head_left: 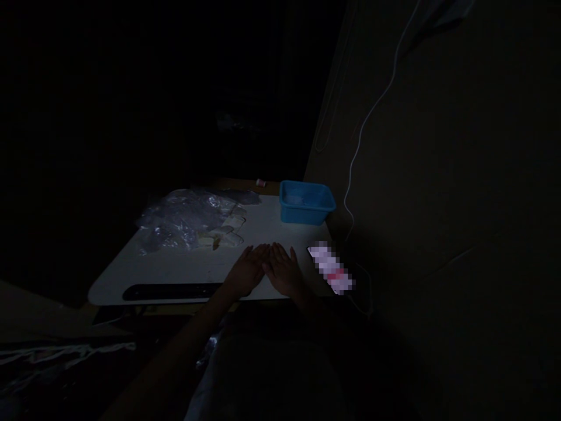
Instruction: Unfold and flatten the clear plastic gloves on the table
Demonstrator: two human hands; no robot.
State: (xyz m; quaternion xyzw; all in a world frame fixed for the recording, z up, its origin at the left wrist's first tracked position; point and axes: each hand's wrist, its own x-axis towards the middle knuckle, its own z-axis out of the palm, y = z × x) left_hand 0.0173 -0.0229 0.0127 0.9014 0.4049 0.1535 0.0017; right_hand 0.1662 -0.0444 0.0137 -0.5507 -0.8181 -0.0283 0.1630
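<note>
The scene is very dark. My left hand (248,269) and my right hand (284,269) lie flat, palms down, side by side on a small white table (184,269), fingers stretched out and touching at the inner edges. Neither hand holds anything. Just beyond my left hand lie a few small pale pieces (225,234) next to a heap of clear plastic bags (184,219). A lit phone (329,268) lies at the table's right edge, close to my right hand.
A blue plastic tub (305,202) stands at the table's far right corner. A white cable (372,111) hangs down the wall on the right. A dark slot (170,290) runs along the table's near edge. A pale cord (65,351) lies at lower left.
</note>
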